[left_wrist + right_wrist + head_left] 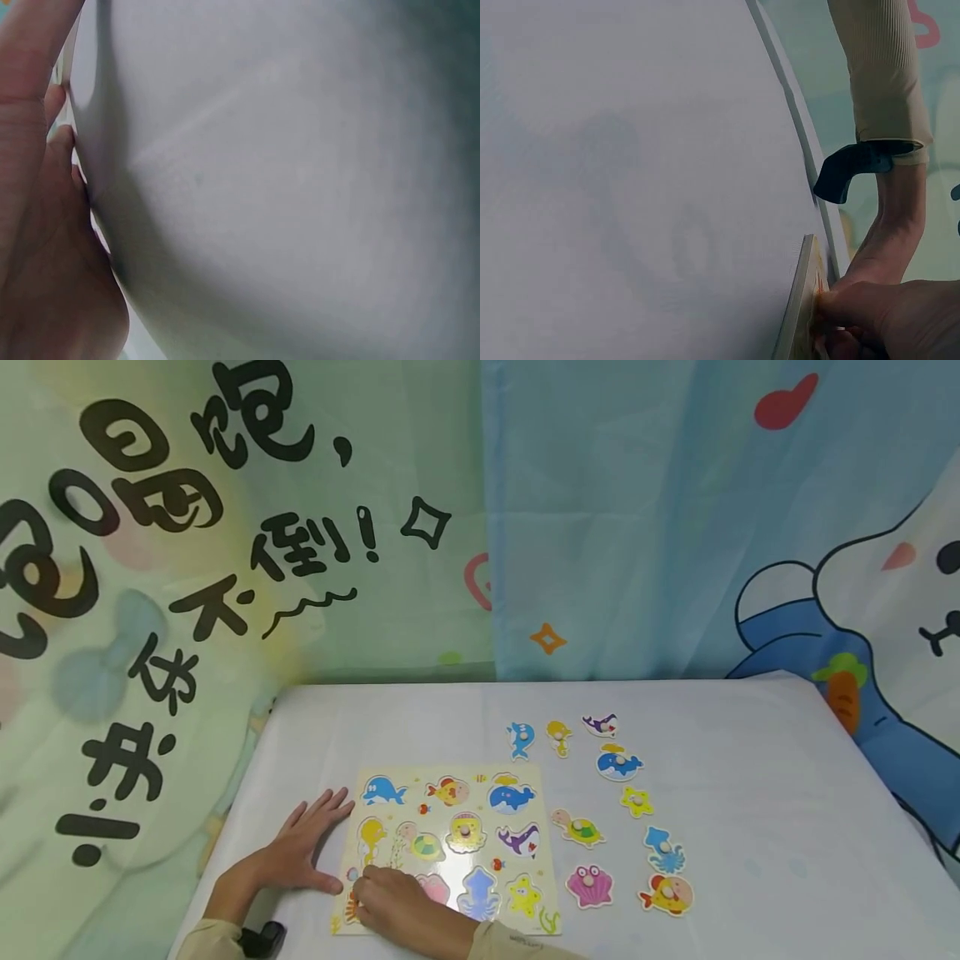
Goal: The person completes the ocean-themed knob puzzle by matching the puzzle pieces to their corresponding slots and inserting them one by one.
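A pale yellow puzzle board point(438, 774) with printed sea-animal shapes lies on the white table. My left hand point(303, 847) is spread at the board's left edge, its thumb reaching the edge; the left wrist view shows its palm side point(56, 262). My right hand point(405, 902) bends over the board's lower left corner, thumb and fingers pinched together on an orange striped puzzle piece point(350, 910), mostly hidden by the fingers. In the right wrist view the right thumb point(855, 307) presses close to the board's face point(808, 300). A yellow shell piece point(467, 833) sits in the board.
Loose pieces lie right of the board: a dolphin point(520, 740), seahorse point(558, 738), purple whale point(601, 725), blue whale point(619, 765), star point(636, 802), turtle point(579, 829), octopus point(664, 851), pink shell point(589, 887) and fish point(666, 895). Printed curtains point(600, 527) hang behind the table.
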Tool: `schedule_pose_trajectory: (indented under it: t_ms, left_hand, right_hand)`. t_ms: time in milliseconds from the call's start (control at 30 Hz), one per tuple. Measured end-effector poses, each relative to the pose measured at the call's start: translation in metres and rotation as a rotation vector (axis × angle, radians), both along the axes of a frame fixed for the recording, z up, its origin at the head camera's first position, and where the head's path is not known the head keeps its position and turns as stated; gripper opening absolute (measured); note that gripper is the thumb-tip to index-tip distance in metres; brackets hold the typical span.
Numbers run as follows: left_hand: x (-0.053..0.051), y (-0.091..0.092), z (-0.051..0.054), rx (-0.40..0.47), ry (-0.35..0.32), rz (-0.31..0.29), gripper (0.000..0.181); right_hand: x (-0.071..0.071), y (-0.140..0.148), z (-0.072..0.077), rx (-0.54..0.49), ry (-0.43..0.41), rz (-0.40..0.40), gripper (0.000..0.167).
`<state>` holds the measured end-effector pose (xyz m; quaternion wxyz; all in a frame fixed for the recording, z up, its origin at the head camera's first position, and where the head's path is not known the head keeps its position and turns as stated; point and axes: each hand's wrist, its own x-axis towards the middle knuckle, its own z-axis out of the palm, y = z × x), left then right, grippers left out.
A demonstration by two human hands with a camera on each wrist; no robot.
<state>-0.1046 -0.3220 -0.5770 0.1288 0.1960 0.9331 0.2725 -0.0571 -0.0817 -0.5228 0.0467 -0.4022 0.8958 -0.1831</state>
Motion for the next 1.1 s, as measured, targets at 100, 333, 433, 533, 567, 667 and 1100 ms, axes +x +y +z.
schedule_pose_trajectory:
  t_ms: [100, 333, 433, 533, 567, 667, 1100]
  left_hand:
    - [-0.002, 0.001, -0.003, 0.004, -0.014, 0.009, 0.116]
    - [0.000, 0.002, -0.003, 0.016, -0.017, 0.006, 0.116]
    - [0.000, 0.002, -0.002, 0.023, -0.017, 0.008, 0.115]
    - [-0.001, 0.000, -0.003, 0.005, -0.029, 0.016, 0.116]
    - [-0.002, -0.001, -0.003, -0.005, -0.038, 0.022, 0.116]
    - [-0.002, -0.001, -0.003, -0.012, -0.041, 0.025, 0.117]
    - [0.003, 0.007, 0.014, 0.023, -0.010, 0.003, 0.115]
  right_hand:
    - [0.000, -0.002, 0.000, 0.003, 0.004, -0.005, 0.004]
    - [-0.001, -0.004, 0.001, 0.012, 0.044, -0.002, 0.010]
    - [-0.001, -0.005, 0.000, 0.008, 0.038, -0.002, 0.013]
    - [-0.001, -0.006, 0.000, 0.008, 0.039, -0.001, 0.016]
    - [-0.001, -0.007, 0.001, 0.007, 0.038, -0.001, 0.016]
    - [-0.002, -0.007, 0.001, 0.007, 0.034, 0.002, 0.017]
    - [0.001, -0.009, 0.001, 0.048, 0.101, -0.006, 0.010]
